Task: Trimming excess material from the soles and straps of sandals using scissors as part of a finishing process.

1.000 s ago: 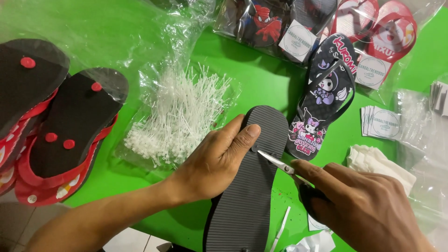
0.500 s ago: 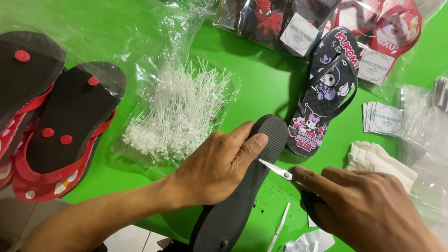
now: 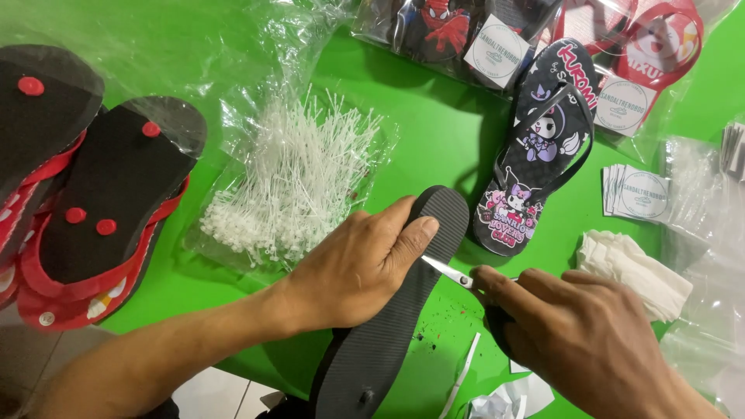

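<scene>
head view – one camera, worn on the person's head | faces down on green table (image 3: 434, 140) | close | hands enter from 6 o'clock

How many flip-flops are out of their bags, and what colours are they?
Black ones with red straps, sole up: 2
Plain black one, sole up, under the left hand: 1
Black one with cartoon print, face up: 1
Total: 4

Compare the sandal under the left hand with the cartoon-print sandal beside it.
The held sandal lies sole up, plain black and ribbed, pinned by the left hand. The cartoon sandal lies strap up, untouched, showing its colourful print. Both are dark flip-flops on the green table.
</scene>
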